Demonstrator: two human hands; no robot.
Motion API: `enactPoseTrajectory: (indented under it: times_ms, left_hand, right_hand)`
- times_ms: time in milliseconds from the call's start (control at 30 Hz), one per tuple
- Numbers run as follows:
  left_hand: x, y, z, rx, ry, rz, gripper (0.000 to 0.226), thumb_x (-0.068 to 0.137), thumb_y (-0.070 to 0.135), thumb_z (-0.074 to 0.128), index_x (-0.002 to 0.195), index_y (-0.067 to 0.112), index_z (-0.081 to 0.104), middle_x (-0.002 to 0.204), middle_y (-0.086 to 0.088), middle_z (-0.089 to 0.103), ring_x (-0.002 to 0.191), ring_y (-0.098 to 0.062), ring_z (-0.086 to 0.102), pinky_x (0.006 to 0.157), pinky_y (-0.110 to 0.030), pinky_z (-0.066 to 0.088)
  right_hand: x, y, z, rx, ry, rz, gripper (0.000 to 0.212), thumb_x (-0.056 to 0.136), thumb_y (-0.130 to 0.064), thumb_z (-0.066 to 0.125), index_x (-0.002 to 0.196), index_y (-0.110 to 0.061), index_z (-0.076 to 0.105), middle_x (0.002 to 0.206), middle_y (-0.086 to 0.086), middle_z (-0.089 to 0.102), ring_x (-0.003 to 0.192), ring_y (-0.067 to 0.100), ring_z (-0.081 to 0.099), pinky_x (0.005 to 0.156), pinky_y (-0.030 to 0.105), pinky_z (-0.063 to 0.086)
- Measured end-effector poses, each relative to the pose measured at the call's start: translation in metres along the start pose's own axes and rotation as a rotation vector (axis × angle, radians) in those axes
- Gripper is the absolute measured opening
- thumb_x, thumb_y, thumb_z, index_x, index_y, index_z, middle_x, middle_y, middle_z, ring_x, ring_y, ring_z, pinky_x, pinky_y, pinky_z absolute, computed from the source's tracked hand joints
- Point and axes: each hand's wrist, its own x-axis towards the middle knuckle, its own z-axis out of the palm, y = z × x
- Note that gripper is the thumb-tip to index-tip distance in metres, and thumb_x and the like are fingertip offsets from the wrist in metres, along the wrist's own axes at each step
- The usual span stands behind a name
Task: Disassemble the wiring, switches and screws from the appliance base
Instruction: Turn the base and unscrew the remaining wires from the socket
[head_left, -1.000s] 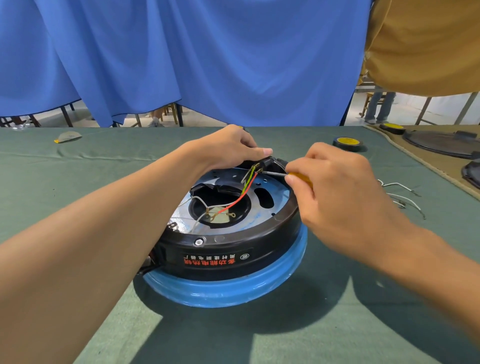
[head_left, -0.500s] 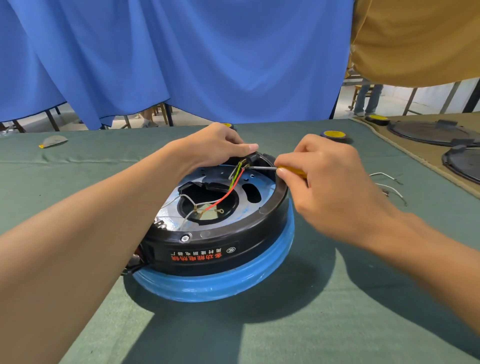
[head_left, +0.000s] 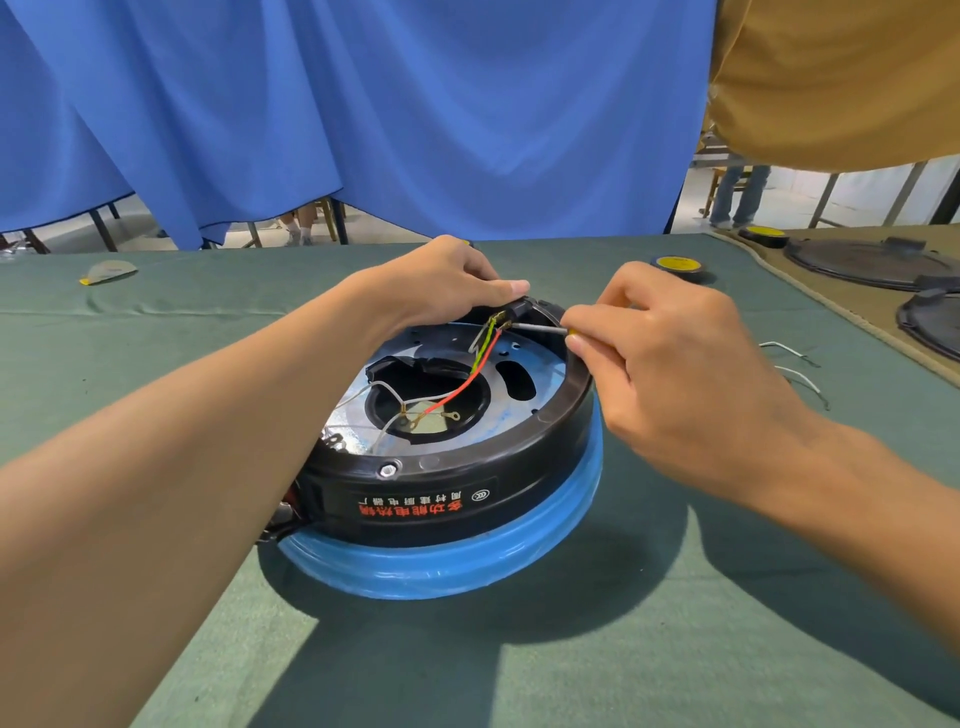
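Head view. See appliance base (head_left: 447, 499) bottom-up on green table cloth (head_left: 467, 649): black shell, red lettering, blue film band (head_left: 441, 569) round the lower edge.

Find left hand (head_left: 447, 283) draped over the far rim. Fingers wrapped over the far edge and gripping it, tips hidden, thumb flat along the rim top.

Find right hand (head_left: 675, 353) just right of that thumb, fingers bunched and clamped on a screwdriver (head_left: 537, 326). Only a sliver of yellow handle showing between the fingertips. Metal shaft running left from them to a black block (head_left: 519, 310) at the far rim, tip just under the left thumb. Can't tell whether the tip sits in a screw head.

Note green-yellow wire (head_left: 485, 338) and red wire (head_left: 462, 387) starting at that block, just below the left thumb tip, dropping into the centre hole. See white wire (head_left: 387, 387) looping in the same hole, below the left palm, ring terminals at the ends.

Spot one screw (head_left: 387, 471) in the near rim, well short of both sets of fingers, between the forearms.

- Beyond the right knuckles: tape roll (head_left: 675, 263) with yellow core.
- Right of the right hand, well apart: loose white wires (head_left: 800, 376) on the cloth.
- Farther right: dark round lids (head_left: 872, 262) on a tan mat (head_left: 831, 312).
- Far left of the left fingers: small grey scrap (head_left: 106, 271).
- Behind it all: blue curtain (head_left: 363, 104).
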Motion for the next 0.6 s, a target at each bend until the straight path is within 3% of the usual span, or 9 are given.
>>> enactPoseTrajectory:
  times_ms: [100, 200, 400, 600]
  left_hand:
    - [0.000, 0.000, 0.000, 0.002, -0.006, -0.003, 0.041, 0.084, 0.059, 0.063, 0.092, 0.020, 0.073, 0.103, -0.004, 0.068, 0.099, -0.020, 0.060, 0.070, -0.023, 0.042]
    - [-0.002, 0.002, 0.000, -0.005, -0.004, 0.004, 0.041, 0.084, 0.057, 0.064, 0.090, 0.018, 0.073, 0.092, 0.000, 0.064, 0.085, -0.016, 0.055, 0.067, -0.023, 0.040]
    - [-0.003, 0.003, -0.001, -0.012, -0.017, 0.003, 0.041, 0.086, 0.055, 0.063, 0.095, 0.016, 0.073, 0.104, -0.006, 0.067, 0.083, -0.011, 0.055, 0.067, -0.021, 0.040]
    - [-0.004, 0.003, 0.000, -0.033, -0.014, 0.005, 0.039, 0.086, 0.054, 0.064, 0.089, 0.016, 0.073, 0.101, -0.010, 0.068, 0.078, -0.012, 0.053, 0.067, -0.022, 0.040]
  right_hand:
    - [0.002, 0.005, 0.001, 0.018, 0.023, -0.021, 0.028, 0.090, -0.019, 0.048, 0.082, -0.002, 0.070, 0.082, 0.010, 0.055, 0.064, 0.027, 0.049, 0.063, 0.032, 0.037]
    - [0.004, 0.017, -0.001, 0.088, 0.037, -0.009, 0.022, 0.089, -0.016, 0.056, 0.084, -0.005, 0.074, 0.080, 0.009, 0.059, 0.066, 0.019, 0.047, 0.063, 0.022, 0.029]
    - [0.006, 0.031, -0.002, 0.210, 0.031, 0.029, 0.012, 0.088, -0.012, 0.065, 0.089, -0.009, 0.077, 0.081, 0.009, 0.064, 0.070, 0.023, 0.056, 0.065, 0.029, 0.038]
    - [0.005, 0.028, 0.000, 0.173, 0.019, 0.062, 0.014, 0.092, -0.013, 0.063, 0.089, -0.009, 0.076, 0.081, 0.010, 0.062, 0.072, 0.022, 0.052, 0.067, 0.024, 0.032]
